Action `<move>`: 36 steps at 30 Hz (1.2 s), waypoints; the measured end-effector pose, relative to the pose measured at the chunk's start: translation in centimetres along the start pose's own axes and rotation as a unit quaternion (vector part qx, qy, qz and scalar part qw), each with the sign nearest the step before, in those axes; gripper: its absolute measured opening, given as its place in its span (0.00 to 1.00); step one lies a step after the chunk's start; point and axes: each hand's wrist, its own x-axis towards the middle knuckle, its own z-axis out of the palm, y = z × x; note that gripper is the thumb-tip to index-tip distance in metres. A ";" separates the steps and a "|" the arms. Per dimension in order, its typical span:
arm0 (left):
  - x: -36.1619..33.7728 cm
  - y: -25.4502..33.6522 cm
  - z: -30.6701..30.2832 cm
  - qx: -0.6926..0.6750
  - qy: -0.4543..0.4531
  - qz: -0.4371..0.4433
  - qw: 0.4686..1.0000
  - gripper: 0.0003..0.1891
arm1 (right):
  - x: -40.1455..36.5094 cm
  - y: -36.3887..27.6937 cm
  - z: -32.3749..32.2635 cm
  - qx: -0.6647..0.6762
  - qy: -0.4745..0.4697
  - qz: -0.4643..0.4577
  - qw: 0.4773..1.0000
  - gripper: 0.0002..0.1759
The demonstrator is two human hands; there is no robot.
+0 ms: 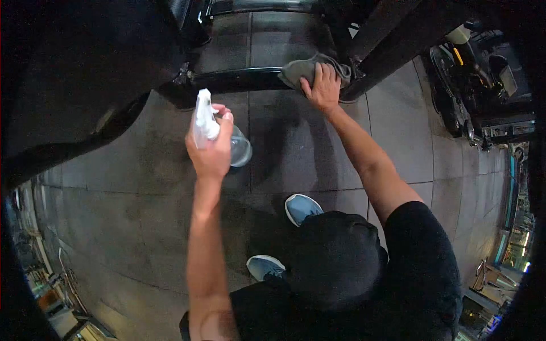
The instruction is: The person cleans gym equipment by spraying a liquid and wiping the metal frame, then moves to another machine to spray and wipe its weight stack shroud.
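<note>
Cloth (297, 71) pinned to black bar (239, 79) by flat right hand (323, 91); spray bottle (203, 120) gripped in left hand (213, 154). Might slide off if pressure eases.

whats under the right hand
A grey cloth, pressed by the right hand onto the black bar. The bar's surface beneath the cloth is covered.

Clear spray bottle (239, 149) with white nozzle, tilted, aloft; grey cloth (301, 69) (crumpled) draped over a black bar (233, 79).
</note>
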 end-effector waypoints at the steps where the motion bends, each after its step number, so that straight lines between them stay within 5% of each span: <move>1: -0.7 -0.9 0.6 0.001 0.007 -0.006 1.000 0.09 | 1.7 0.0 -0.5 0.032 -0.106 0.044 0.993 0.32; 2: -1.3 -1.1 1.3 -0.021 0.000 -0.047 0.999 0.09 | 3.4 0.0 -1.0 0.064 -0.213 0.086 0.971 0.31; 4: -2.1 -1.6 2.2 -0.040 -0.018 -0.068 0.997 0.09 | 6.0 0.8 -1.1 0.089 -0.254 0.109 0.957 0.37; 7: -2.5 -1.8 2.5 0.003 -0.041 -0.059 0.997 0.09 | 10.0 3.4 1.1 0.116 -0.534 0.089 0.833 0.53; 10: -2.3 -0.8 2.5 0.001 -0.050 -0.063 0.997 0.09 | 10.8 2.8 0.0 0.116 -0.550 0.131 0.817 0.54; 12: -1.8 -1.0 2.1 0.015 -0.041 -0.046 0.998 0.09 | 6.3 2.8 1.0 0.127 -0.526 0.135 0.830 0.48; 14: -1.5 -0.9 1.3 0.006 -0.036 -0.039 0.999 0.10 | 1.5 1.1 -1.0 0.101 -0.112 0.070 0.986 0.39; 18: -1.4 -0.8 -0.2 0.028 -0.020 -0.019 0.999 0.10 | 1.7 0.7 -0.7 0.071 0.035 0.033 0.996 0.31; 20: -1.6 -0.8 -0.8 0.026 -0.015 -0.053 0.998 0.11 | 6.3 0.7 -0.9 0.093 -0.355 0.170 0.915 0.37; 21: -1.9 -1.3 -1.0 -0.007 -0.017 -0.048 0.999 0.11 | 7.5 1.7 0.1 0.065 -0.410 0.127 0.901 0.41; 22: -2.3 -1.2 -1.2 -0.005 -0.018 -0.054 0.998 0.11 | 10.3 2.7 -0.2 0.097 -0.555 0.129 0.816 0.36; 24: -2.3 -0.7 -1.3 0.002 -0.020 -0.057 0.998 0.11 | 8.6 6.2 7.5 0.169 -0.604 -0.020 0.779 0.30; 28: -2.1 -0.7 -1.1 -0.021 -0.011 -0.053 0.998 0.11 | 7.8 5.6 5.7 0.257 -0.578 -0.065 0.772 0.37; 30: -1.6 -0.9 -0.7 -0.026 0.011 -0.063 0.998 0.09 | 6.1 4.4 0.4 0.120 -0.485 0.061 0.864 0.35; 31: -1.4 -0.8 -0.3 -0.028 0.019 -0.064 0.997 0.09 | 4.8 3.5 -2.1 0.108 -0.361 0.056 0.925 0.33; 32: -1.5 -1.0 -0.1 -0.031 0.020 -0.064 0.997 0.09 | 1.7 3.7 -2.1 0.101 -0.221 -0.008 0.970 0.33; 34: -1.2 -1.4 -0.1 -0.002 0.007 -0.051 0.999 0.09 | 0.1 3.8 -2.8 0.048 -0.083 -0.111 0.989 0.35; 36: -1.3 -1.5 0.2 -0.003 -0.002 -0.043 0.999 0.09 | 0.7 4.8 -2.2 0.056 -0.127 -0.123 0.983 0.38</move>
